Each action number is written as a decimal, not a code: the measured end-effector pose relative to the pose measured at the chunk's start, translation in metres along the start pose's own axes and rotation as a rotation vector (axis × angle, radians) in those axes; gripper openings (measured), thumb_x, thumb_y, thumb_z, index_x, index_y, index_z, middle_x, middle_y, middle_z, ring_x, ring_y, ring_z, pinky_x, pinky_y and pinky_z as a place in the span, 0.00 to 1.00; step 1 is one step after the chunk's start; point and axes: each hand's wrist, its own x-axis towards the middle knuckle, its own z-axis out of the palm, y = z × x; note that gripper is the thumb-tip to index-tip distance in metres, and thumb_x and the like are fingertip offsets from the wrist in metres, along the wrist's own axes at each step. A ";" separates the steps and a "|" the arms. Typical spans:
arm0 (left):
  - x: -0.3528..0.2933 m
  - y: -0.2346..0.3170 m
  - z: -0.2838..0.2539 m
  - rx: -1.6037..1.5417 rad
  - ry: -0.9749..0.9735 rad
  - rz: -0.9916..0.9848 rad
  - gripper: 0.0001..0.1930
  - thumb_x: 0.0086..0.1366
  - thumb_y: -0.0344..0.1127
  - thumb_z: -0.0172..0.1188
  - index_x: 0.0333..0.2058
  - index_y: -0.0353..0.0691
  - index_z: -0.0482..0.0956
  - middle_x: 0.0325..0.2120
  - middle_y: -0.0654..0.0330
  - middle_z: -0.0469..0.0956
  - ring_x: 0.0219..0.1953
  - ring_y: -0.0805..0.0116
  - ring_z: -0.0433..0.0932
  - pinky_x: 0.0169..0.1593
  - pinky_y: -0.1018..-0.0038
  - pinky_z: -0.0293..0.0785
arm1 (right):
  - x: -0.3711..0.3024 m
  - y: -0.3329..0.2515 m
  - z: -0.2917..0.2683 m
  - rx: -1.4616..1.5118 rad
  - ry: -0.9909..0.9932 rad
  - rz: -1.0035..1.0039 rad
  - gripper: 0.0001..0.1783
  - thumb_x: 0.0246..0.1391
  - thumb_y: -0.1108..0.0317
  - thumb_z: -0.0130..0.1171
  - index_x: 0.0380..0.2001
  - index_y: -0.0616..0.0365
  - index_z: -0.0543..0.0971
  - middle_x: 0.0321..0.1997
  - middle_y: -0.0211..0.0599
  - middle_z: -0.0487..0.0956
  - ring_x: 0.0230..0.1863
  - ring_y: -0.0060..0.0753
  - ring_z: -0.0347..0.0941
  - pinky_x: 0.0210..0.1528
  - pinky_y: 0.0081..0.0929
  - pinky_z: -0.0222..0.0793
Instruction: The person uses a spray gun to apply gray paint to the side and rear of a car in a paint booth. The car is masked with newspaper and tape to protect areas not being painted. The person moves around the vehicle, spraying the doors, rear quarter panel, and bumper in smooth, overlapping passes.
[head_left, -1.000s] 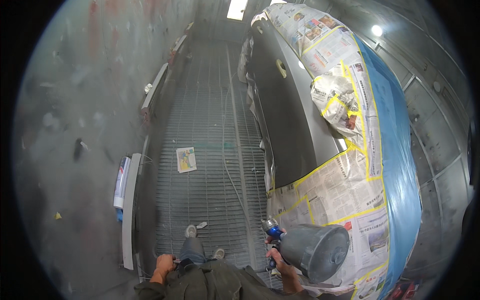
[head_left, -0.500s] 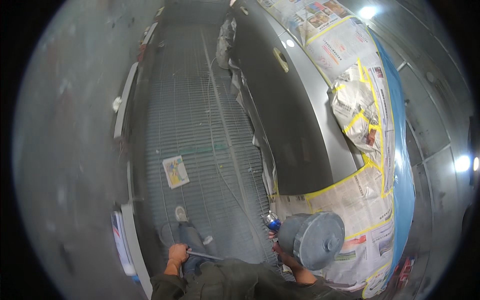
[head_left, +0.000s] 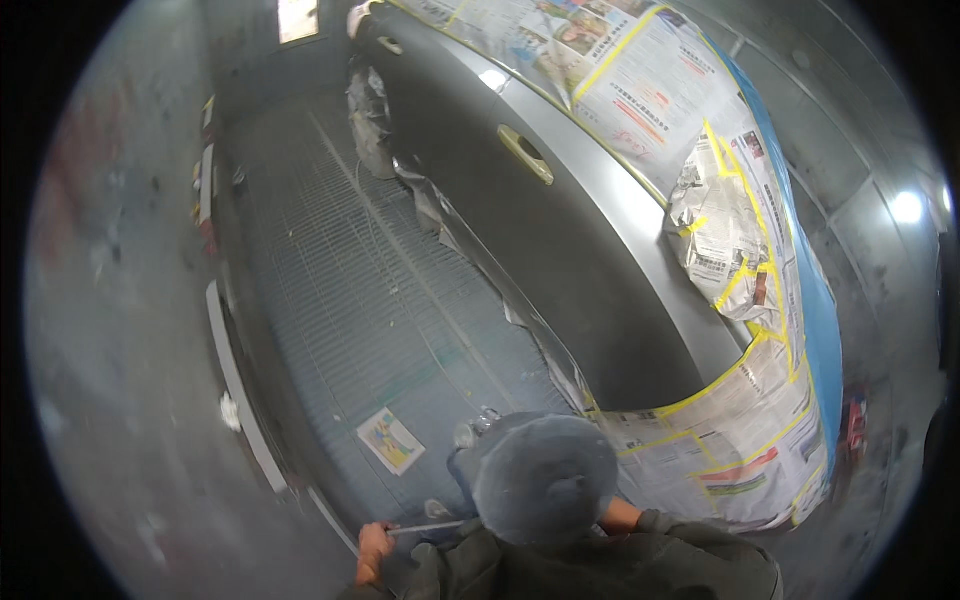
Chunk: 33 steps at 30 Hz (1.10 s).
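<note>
A spray gun with a big grey lidded cup [head_left: 545,480] is held up in front of me. Its shiny metal front [head_left: 480,424] shows past the cup's far edge. My right hand is behind the cup, its fingers hidden; only the wrist and forearm [head_left: 620,516] show, reaching up to the gun. Low at the left, my left hand [head_left: 376,543] is closed round a thin grey hose [head_left: 428,527] that runs right toward my body. Ahead and to the right stands a dark grey car side panel [head_left: 570,270], with a yellow-taped door handle [head_left: 526,155].
Newspaper [head_left: 720,430] and yellow tape mask the car round the panel, with blue sheeting [head_left: 820,330] beyond. Crumpled masking [head_left: 425,205] hangs along the lower edge. A printed sheet [head_left: 391,441] lies on the slatted floor [head_left: 330,300]. A long pale strip [head_left: 240,385] lines the left wall.
The view has swung, and the car's far end and a bright window now show. The spray gun has moved left, nearer my left hand, and its cup now covers my right hand.
</note>
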 end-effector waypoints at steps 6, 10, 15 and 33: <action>0.106 -0.016 -0.105 0.059 0.054 0.019 0.12 0.53 0.36 0.63 0.37 0.44 0.87 0.30 0.47 0.83 0.39 0.45 0.81 0.47 0.56 0.77 | 0.208 0.004 0.008 0.076 -0.032 -0.250 0.43 0.44 0.66 0.67 0.65 0.62 0.65 0.60 0.49 0.74 0.59 0.48 0.73 0.60 0.40 0.68; 0.185 -0.002 -0.197 0.100 0.091 0.024 0.11 0.53 0.36 0.63 0.36 0.43 0.86 0.29 0.46 0.82 0.37 0.45 0.81 0.45 0.56 0.76 | 0.339 -0.025 -0.024 0.164 0.009 -0.485 0.43 0.48 0.66 0.62 0.68 0.61 0.62 0.58 0.52 0.74 0.56 0.54 0.74 0.57 0.39 0.70; 0.275 0.030 -0.342 0.230 0.069 0.126 0.10 0.54 0.35 0.63 0.34 0.41 0.86 0.27 0.46 0.82 0.35 0.44 0.81 0.42 0.56 0.76 | 0.455 -0.035 -0.034 0.221 0.111 -0.535 0.40 0.52 0.64 0.60 0.68 0.62 0.63 0.54 0.54 0.76 0.51 0.56 0.75 0.52 0.42 0.72; 0.648 0.050 -0.747 0.548 -0.007 0.597 0.07 0.54 0.34 0.63 0.27 0.35 0.83 0.19 0.43 0.78 0.26 0.42 0.80 0.33 0.56 0.75 | 0.750 -0.063 0.081 0.096 0.617 -0.388 0.49 0.43 0.70 0.63 0.72 0.48 0.58 0.49 0.49 0.76 0.47 0.55 0.75 0.48 0.48 0.72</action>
